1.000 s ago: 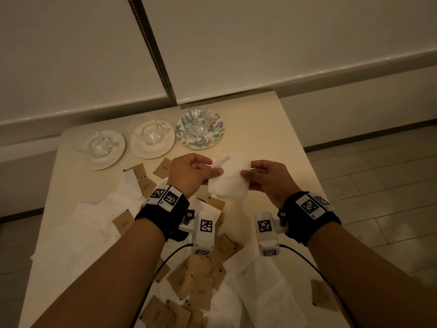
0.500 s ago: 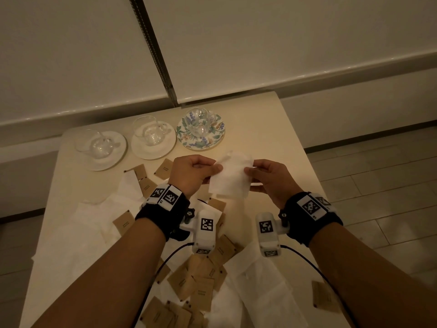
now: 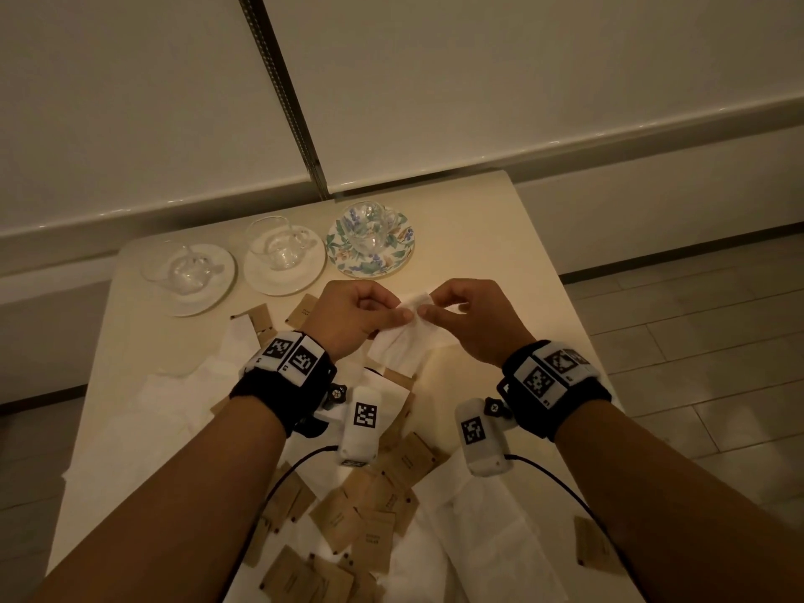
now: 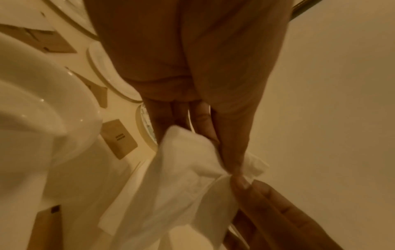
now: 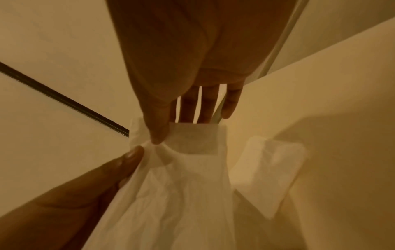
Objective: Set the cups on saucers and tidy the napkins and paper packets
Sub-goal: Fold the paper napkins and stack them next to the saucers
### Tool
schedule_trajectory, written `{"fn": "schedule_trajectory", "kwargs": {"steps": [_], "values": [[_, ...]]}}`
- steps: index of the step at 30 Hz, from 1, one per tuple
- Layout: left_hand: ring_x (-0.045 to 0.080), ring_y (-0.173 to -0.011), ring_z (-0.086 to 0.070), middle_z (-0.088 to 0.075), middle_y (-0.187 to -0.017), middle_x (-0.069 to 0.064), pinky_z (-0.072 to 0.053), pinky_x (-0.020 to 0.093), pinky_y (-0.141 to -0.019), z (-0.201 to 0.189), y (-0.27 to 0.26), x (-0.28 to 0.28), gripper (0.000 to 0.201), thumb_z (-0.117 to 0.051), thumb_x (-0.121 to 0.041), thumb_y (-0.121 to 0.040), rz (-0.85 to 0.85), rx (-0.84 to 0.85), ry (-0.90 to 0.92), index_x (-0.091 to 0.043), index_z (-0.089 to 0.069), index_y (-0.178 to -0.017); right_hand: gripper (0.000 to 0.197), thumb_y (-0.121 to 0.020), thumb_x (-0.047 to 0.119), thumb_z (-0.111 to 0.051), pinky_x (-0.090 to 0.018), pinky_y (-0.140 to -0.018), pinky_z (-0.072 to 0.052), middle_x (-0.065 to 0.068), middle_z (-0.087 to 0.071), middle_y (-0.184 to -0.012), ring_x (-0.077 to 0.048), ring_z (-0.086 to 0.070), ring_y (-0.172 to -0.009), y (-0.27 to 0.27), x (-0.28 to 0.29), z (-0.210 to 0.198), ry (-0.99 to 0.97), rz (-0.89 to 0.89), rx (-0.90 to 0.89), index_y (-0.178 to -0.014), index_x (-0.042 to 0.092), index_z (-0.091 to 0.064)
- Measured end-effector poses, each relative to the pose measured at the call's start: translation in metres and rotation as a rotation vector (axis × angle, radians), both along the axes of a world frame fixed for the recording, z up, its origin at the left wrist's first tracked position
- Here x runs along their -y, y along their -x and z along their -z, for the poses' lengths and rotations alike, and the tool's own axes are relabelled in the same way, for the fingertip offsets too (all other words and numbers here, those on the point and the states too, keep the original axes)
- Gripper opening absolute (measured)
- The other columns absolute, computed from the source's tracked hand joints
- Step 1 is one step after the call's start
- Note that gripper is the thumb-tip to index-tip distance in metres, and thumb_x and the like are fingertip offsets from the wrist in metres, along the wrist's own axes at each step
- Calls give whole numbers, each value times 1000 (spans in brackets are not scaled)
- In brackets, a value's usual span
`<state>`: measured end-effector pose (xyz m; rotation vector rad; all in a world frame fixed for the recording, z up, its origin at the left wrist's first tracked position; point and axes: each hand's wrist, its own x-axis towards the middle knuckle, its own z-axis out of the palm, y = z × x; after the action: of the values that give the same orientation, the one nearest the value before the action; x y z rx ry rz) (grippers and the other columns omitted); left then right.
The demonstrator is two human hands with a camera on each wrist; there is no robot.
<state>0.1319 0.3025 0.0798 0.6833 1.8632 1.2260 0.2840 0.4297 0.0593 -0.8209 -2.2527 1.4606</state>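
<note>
White paper napkin (image 3: 407,341) hangs between your two hands above the table (image 3: 500,237), just in front of the floral saucer (image 3: 402,243). Your left hand (image 3: 361,317) pinches its top edge w/ thumb and forefinger, other fingers curled in; your right hand (image 3: 467,317) pinches the same edge right beside it, thumb tips nearly touching. In the right wrist view the thumb pins a bunched corner of the napkin (image 5: 183,169) while the remaining fingers (image 5: 188,108) stretch out straight behind the sheet. Left wrist view shows the same pinch, w/ the napkin (image 4: 177,169) draping down and crumpled at the grip.

Past the hands, 3 clear glass cups sit on saucers in a row along the far side of the table: one cup (image 3: 370,226) on the floral saucer, one cup (image 3: 278,245) on the middle white saucer (image 3: 304,276), one cup (image 3: 182,267) on the left white saucer (image 3: 217,289).

Brown paper packets (image 3: 374,507) lie scattered under and btwn your forearms, a few more (image 3: 304,309) near the white saucers, and one (image 3: 589,546) off alone by the right edge. Other white napkins (image 3: 491,528) lie spread loosely over the near part of the table, some w/ packets on top.
</note>
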Motion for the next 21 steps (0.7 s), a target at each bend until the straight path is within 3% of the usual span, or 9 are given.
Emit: {"fn": "schedule_trajectory", "kwargs": {"steps": [3,6,8,11,13,16,18,20,21], "values": [[13,-58,-54,-61,-57,-2,-47,20,-55,-8,7,1,15,-85,-14,-71,61,-47,12,-20,-72,-69,8,-82,18,-77,-8,-66,-44,11,-69,-75,4,-61,-69,-1,-4,-1,59,-5,-11,-76,18,-71],[14,-59,-54,-61,-59,-1,-47,22,-57,-17,14,3,16,-84,-12,-72,72,-89,9,-18,-70,-69,6,-81,18,-78,-22,-76,-53,3,-72,-81,-6,-65,-76,-7,-10,-6,116,-15,53,-83,13,-74],[15,-63,-58,-65,-64,1,-49,26,-63,-23,17,5,15,-83,-12,-73,108,-111,31,-15,-69,-72,27,-79,23,-80,-25,-81,-53,1,-71,-100,-10,-64,-90,-9,-13,-10,103,-22,82,-103,16,-70],[17,-64,-59,-67,-70,9,-48,25,-63,-32,15,6,15,-83,-16,-76,247,-147,65,-10,-70,-79,67,-72,40,-82,-8,-83,-39,13,-58,-127,1,-52,-112,-3,-10,-26,10,-138,72,-132,30,-54],[12,-60,-57,-66,-66,7,-45,19,-59,-38,11,7,16,-83,-18,-75,306,-193,65,-9,-70,-79,44,-77,40,-79,-6,-80,-41,10,-67,-117,1,-58,-103,5,-6,-34,-64,-243,61,-118,27,-67],[12,-59,-56,-65,-68,21,-45,14,-57,-45,17,9,17,-84,-18,-74,274,-261,55,-8,-70,-79,15,-83,26,-76,-26,-71,-48,0,-71,-83,-11,-62,-74,3,-12,-39,-68,-295,205,-89,12,-75],[16,-63,-57,-67,-76,26,-47,17,-61,-47,22,11,17,-84,-18,-74,241,-267,43,-8,-71,-79,24,-80,27,-79,-24,-76,-48,4,-70,-91,-7,-61,-82,-3,-17,-36,-30,-290,265,-99,13,-74],[14,-63,-60,-69,-73,19,-49,19,-61,-50,20,11,16,-84,-19,-73,272,-266,52,-11,-71,-77,43,-73,33,-84,-12,-78,-47,12,-67,-103,0,-60,-93,-1,-14,-39,-8,-303,218,-112,21,-69],[13,-61,-60,-69,-69,16,-49,19,-60,-50,17,10,15,-84,-19,-73,285,-259,53,-12,-71,-76,39,-73,34,-84,-6,-72,-45,14,-68,-98,4,-60,-88,4,-10,-40,4,-314,191,-108,22,-70]]}}
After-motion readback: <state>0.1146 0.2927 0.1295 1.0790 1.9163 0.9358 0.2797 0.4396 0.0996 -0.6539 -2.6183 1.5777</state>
